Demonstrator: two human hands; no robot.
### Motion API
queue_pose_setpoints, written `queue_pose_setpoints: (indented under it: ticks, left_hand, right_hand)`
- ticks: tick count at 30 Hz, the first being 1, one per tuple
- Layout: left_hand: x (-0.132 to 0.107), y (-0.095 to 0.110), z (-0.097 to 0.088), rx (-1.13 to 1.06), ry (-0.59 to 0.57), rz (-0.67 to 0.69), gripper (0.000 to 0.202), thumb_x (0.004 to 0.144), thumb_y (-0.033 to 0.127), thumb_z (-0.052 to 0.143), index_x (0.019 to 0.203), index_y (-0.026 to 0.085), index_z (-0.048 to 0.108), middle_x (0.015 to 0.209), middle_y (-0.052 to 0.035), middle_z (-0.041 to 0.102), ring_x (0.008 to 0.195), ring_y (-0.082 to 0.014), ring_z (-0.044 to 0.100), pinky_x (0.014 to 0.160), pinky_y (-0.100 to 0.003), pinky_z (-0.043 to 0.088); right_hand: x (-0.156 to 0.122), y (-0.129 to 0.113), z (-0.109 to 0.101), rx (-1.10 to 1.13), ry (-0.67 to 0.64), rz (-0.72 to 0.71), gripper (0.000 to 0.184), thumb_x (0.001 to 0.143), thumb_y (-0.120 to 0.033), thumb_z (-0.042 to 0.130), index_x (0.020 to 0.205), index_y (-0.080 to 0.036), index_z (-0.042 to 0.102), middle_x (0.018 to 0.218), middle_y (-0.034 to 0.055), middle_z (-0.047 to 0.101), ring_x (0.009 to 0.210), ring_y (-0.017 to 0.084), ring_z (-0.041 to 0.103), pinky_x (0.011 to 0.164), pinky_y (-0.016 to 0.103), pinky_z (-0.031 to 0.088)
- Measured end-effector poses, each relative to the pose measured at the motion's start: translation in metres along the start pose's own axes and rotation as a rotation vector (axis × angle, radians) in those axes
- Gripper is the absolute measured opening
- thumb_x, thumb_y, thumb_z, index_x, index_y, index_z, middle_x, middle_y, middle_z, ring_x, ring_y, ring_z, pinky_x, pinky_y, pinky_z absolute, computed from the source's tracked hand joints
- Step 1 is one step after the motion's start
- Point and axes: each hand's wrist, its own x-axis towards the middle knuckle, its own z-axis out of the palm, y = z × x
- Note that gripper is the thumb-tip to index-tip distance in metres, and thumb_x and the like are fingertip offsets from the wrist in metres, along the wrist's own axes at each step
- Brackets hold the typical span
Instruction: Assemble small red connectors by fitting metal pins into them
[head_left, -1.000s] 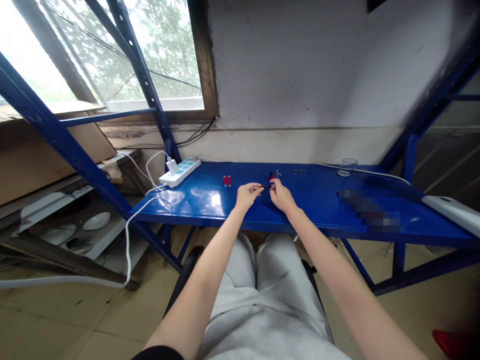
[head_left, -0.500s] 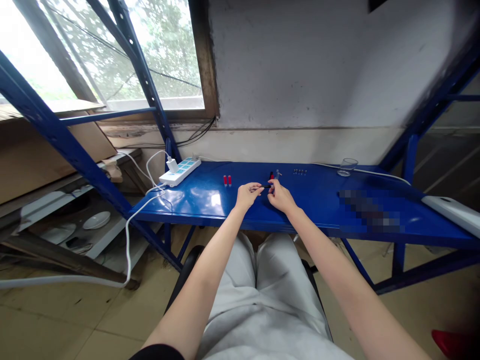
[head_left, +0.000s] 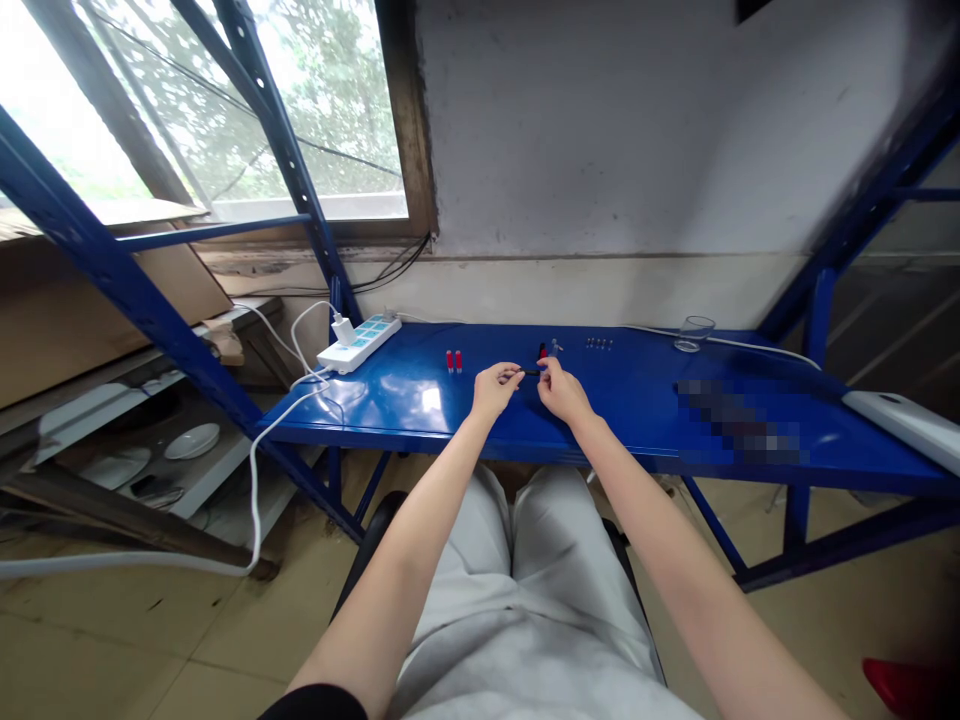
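Observation:
A slim black rod (head_left: 531,372), too small to name more exactly, spans the gap between my two hands above the front half of the blue table. My left hand (head_left: 495,389) pinches its left end with the fingertips. At the other end, the fingers of my right hand (head_left: 561,390) are closed on it. Just behind the right hand are a small red-and-black piece (head_left: 542,351) and a clear piece (head_left: 555,347), both partly hidden. Two small red tubes (head_left: 454,361) stand side by side to the left of my hands.
Several tiny metal pieces (head_left: 599,344) lie in a row on the blue table (head_left: 390,405). A clear glass (head_left: 694,334) is at the back right. A blurred dark object (head_left: 739,420) and a white device (head_left: 907,425) lie rightward. A white power strip (head_left: 360,343) sits left.
My right hand has shifted very slightly to the right, its fingers still closed on the rod. My left hand stays nearly where it was.

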Motion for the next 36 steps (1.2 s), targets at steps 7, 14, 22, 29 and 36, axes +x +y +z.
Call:
queue_pose_setpoints:
  ticks: [7, 14, 22, 29, 36]
  left_hand:
    - [0.015, 0.015, -0.007, 0.264, -0.122, 0.151, 0.018, 0.074, 0.029, 0.061, 0.085, 0.016, 0.064, 0.078, -0.0045, 0.066, 0.070, -0.0138, 0.061, 0.068, -0.027, 0.048]
    - [0.072, 0.065, -0.042, 0.914, -0.391, 0.425, 0.013, 0.074, 0.026, 0.061, 0.084, 0.019, 0.067, 0.093, -0.0042, 0.066, 0.093, -0.0198, 0.055, 0.089, -0.034, 0.039]
    - [0.094, 0.071, -0.073, 1.386, -0.468, 0.180, 0.011, 0.070, 0.024, 0.064, 0.078, 0.017, 0.068, 0.100, -0.0090, 0.061, 0.105, -0.0280, 0.044, 0.089, -0.043, 0.032]
    - [0.090, 0.058, -0.077, 1.422, -0.455, 0.132, 0.009, 0.070, 0.020, 0.062, 0.078, 0.018, 0.067, 0.101, -0.0086, 0.060, 0.105, -0.0268, 0.043, 0.089, -0.044, 0.030]
    - [0.089, 0.059, -0.080, 1.424, -0.445, 0.099, 0.012, 0.071, 0.016, 0.059, 0.080, 0.018, 0.067, 0.104, -0.0096, 0.059, 0.107, -0.0284, 0.042, 0.091, -0.045, 0.028]
  right_hand:
    - [0.001, 0.002, -0.003, -0.006, -0.006, 0.026, 0.038, 0.076, -0.014, 0.037, 0.113, -0.015, 0.043, 0.081, 0.0081, 0.064, 0.068, 0.020, 0.059, 0.055, 0.025, 0.037]
    - [0.000, 0.004, -0.002, 0.061, 0.027, -0.024, 0.036, 0.077, -0.017, 0.038, 0.113, -0.015, 0.042, 0.080, 0.0067, 0.061, 0.064, 0.018, 0.055, 0.054, 0.025, 0.036]
    - [0.000, 0.003, -0.004, 0.091, -0.028, 0.011, 0.036, 0.077, -0.016, 0.037, 0.112, -0.015, 0.044, 0.077, 0.0053, 0.060, 0.062, 0.017, 0.053, 0.054, 0.024, 0.034]
    - [-0.001, -0.001, -0.007, 0.110, -0.063, 0.047, 0.036, 0.077, -0.015, 0.038, 0.112, -0.016, 0.044, 0.079, 0.0050, 0.060, 0.064, 0.016, 0.054, 0.054, 0.024, 0.035]
    - [0.000, -0.003, -0.008, 0.107, -0.064, 0.061, 0.035, 0.077, -0.014, 0.038, 0.111, -0.016, 0.044, 0.079, 0.0051, 0.061, 0.066, 0.017, 0.055, 0.056, 0.025, 0.036]
